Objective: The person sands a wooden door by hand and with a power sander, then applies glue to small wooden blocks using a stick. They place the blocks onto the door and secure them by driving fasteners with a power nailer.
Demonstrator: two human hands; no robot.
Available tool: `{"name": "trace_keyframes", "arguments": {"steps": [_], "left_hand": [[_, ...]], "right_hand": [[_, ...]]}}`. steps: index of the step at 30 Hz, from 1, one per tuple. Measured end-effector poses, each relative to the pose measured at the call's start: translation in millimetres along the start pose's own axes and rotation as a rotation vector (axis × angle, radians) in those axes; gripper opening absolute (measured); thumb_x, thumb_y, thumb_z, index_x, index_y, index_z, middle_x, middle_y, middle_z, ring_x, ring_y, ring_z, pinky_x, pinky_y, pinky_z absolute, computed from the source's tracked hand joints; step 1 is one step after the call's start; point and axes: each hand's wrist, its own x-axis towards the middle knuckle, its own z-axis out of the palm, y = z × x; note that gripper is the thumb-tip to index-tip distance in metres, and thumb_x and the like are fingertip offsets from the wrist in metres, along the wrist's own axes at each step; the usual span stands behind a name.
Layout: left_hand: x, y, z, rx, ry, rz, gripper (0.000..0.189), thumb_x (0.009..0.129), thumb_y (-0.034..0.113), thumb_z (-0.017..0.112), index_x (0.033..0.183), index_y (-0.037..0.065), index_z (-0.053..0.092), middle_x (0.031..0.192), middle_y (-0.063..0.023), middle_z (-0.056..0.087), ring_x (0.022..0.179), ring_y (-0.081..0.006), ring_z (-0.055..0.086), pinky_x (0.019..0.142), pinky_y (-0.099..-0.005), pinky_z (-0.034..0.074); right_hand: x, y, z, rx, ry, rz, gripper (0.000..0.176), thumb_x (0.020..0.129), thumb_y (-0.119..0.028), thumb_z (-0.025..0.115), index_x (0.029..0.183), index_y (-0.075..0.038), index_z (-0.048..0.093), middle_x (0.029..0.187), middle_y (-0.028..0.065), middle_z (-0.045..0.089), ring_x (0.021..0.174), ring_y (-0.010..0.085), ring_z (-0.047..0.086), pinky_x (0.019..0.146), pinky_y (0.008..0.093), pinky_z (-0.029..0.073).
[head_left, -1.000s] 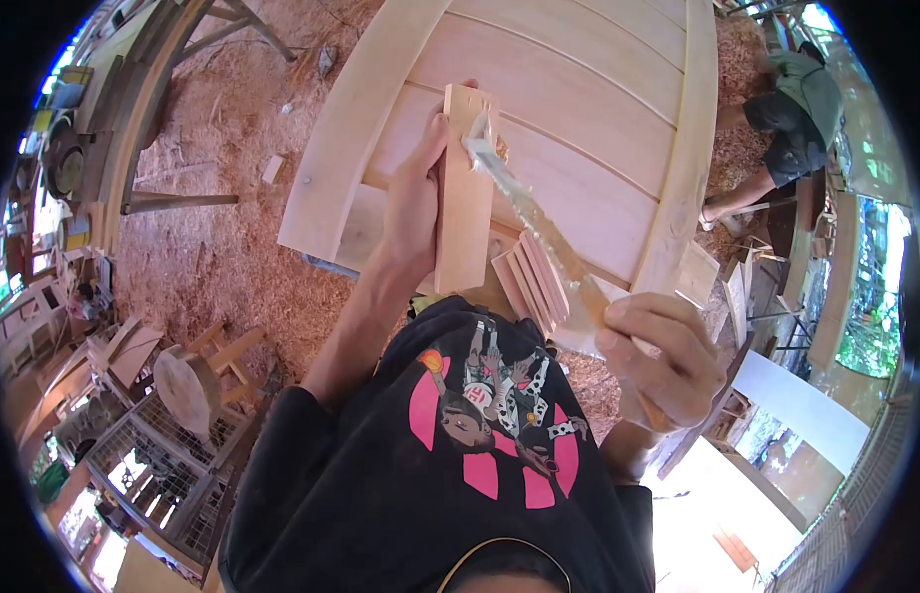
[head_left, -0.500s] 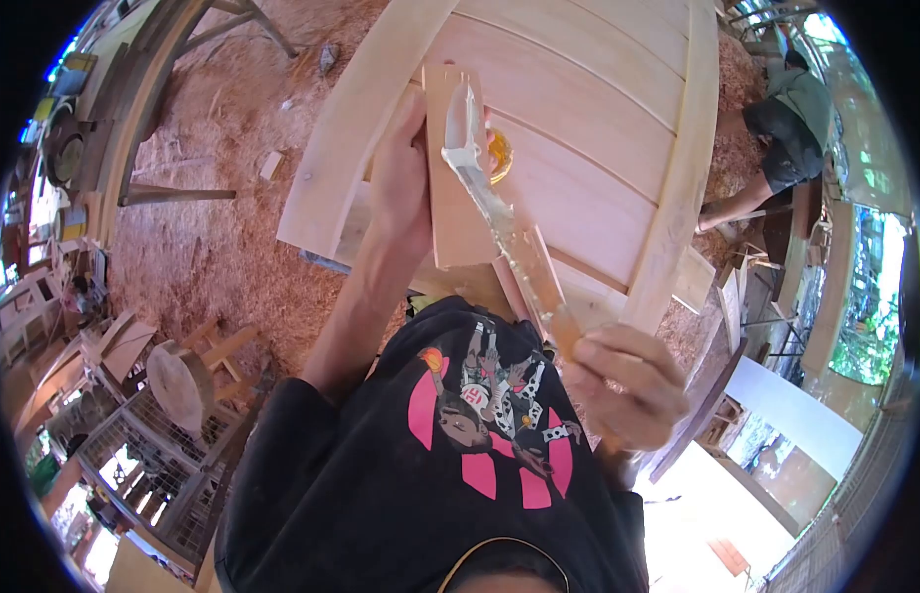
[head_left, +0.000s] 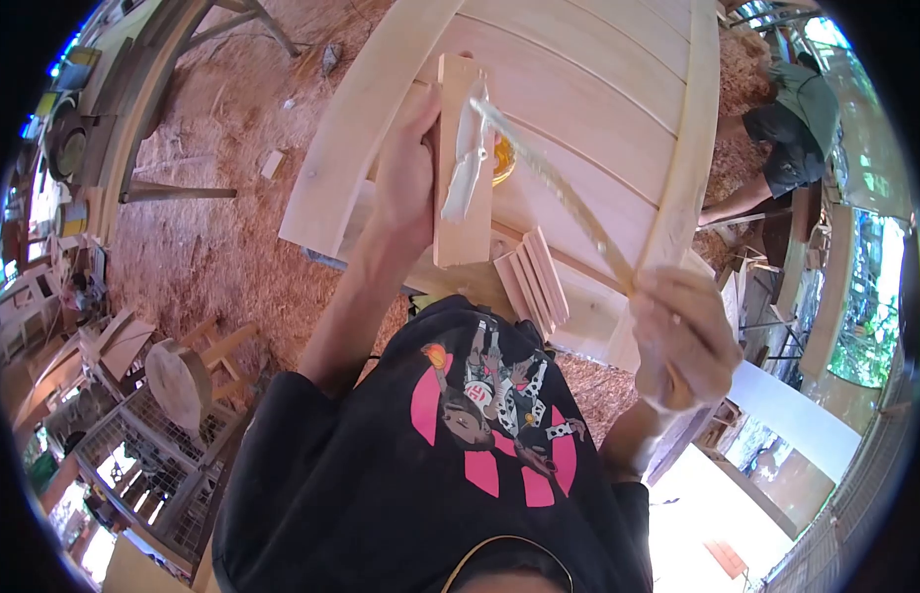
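White paste (head_left: 467, 168) streaked along a wooden block (head_left: 460, 237)

My left hand (head_left: 408, 183) is clamped around the wooden block, above the planked wooden panel (head_left: 608, 148); my right hand (head_left: 685, 341) pinches a flat wooden stick (head_left: 564, 193), its tip at the streak's upper end; thin wooden slats (head_left: 532, 282) lean together nearby.

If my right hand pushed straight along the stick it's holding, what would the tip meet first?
Probably the wooden block in your left hand, near the upper end of its white smear; depth there is unclear.
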Motion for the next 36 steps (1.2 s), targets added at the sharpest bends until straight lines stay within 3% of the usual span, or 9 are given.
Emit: {"name": "trace_keyframes", "arguments": {"steps": [8, 14, 18, 22, 28, 31, 36], "left_hand": [[6, 6, -2, 0.01, 0.012, -0.02, 0.044, 0.111, 0.037, 0.036, 0.134, 0.005, 0.055, 0.108, -0.0093, 0.066, 0.089, -0.0175, 0.066, 0.079, -0.0331, 0.058], [18, 10, -13, 0.074, 0.041, 0.026, 0.047, 0.112, 0.038, 0.033, 0.135, 0.003, 0.055, 0.117, -0.0146, 0.068, 0.096, -0.0219, 0.067, 0.082, -0.0386, 0.058], [18, 7, -10, 0.043, -0.001, 0.003, 0.047, 0.113, 0.038, 0.033, 0.135, 0.002, 0.054, 0.116, -0.0156, 0.068, 0.095, -0.0233, 0.066, 0.082, -0.0399, 0.058], [11, 5, 1, 0.028, -0.015, -0.042, 0.046, 0.112, 0.039, 0.032, 0.132, 0.005, 0.055, 0.112, -0.0132, 0.066, 0.095, -0.0196, 0.066, 0.083, -0.0365, 0.058], [16, 8, -3, 0.087, 0.057, 0.015, 0.047, 0.113, 0.038, 0.034, 0.133, 0.001, 0.056, 0.113, -0.0142, 0.068, 0.093, -0.0227, 0.066, 0.082, -0.0387, 0.058], [19, 2, -14, -0.014, -0.059, -0.009, 0.047, 0.113, 0.037, 0.034, 0.133, 0.001, 0.056, 0.112, -0.0136, 0.068, 0.093, -0.0218, 0.066, 0.082, -0.0384, 0.058], [15, -7, 0, 0.007, -0.066, -0.027, 0.046, 0.113, 0.038, 0.035, 0.138, 0.005, 0.054, 0.114, -0.0126, 0.067, 0.093, -0.0202, 0.066, 0.082, -0.0378, 0.058]], "right_hand": [[5, -9, -4, 0.049, -0.143, -0.03, 0.028, 0.068, -0.005, 0.081, 0.096, -0.002, 0.08, 0.096, 0.0126, 0.074, 0.086, 0.0295, 0.072, 0.07, 0.0328, 0.061], [-6, -23, -35, 0.197, -0.311, -0.062, 0.019, 0.078, -0.011, 0.078, 0.096, -0.003, 0.079, 0.092, 0.0119, 0.074, 0.084, 0.0281, 0.072, 0.068, 0.0322, 0.062], [-9, -24, -26, 0.06, -0.14, -0.029, 0.021, 0.077, -0.009, 0.08, 0.097, -0.003, 0.079, 0.094, 0.012, 0.074, 0.085, 0.0281, 0.072, 0.069, 0.0319, 0.062], [-3, -26, -15, 0.019, -0.223, 0.013, 0.031, 0.069, -0.007, 0.084, 0.099, -0.003, 0.079, 0.097, 0.011, 0.073, 0.087, 0.0278, 0.072, 0.074, 0.032, 0.063], [-10, -30, -36, 0.136, -0.293, -0.063, 0.031, 0.069, -0.006, 0.083, 0.099, -0.002, 0.079, 0.096, 0.0098, 0.073, 0.088, 0.0277, 0.072, 0.075, 0.0315, 0.064], [-4, -26, -39, 0.059, -0.262, -0.038, 0.032, 0.069, -0.006, 0.082, 0.1, -0.003, 0.079, 0.096, 0.0097, 0.073, 0.089, 0.0278, 0.072, 0.075, 0.0323, 0.063], [-3, -16, -21, 0.026, -0.192, -0.02, 0.034, 0.069, -0.007, 0.082, 0.103, -0.004, 0.079, 0.096, 0.0106, 0.073, 0.088, 0.0282, 0.071, 0.076, 0.0346, 0.063]]}}
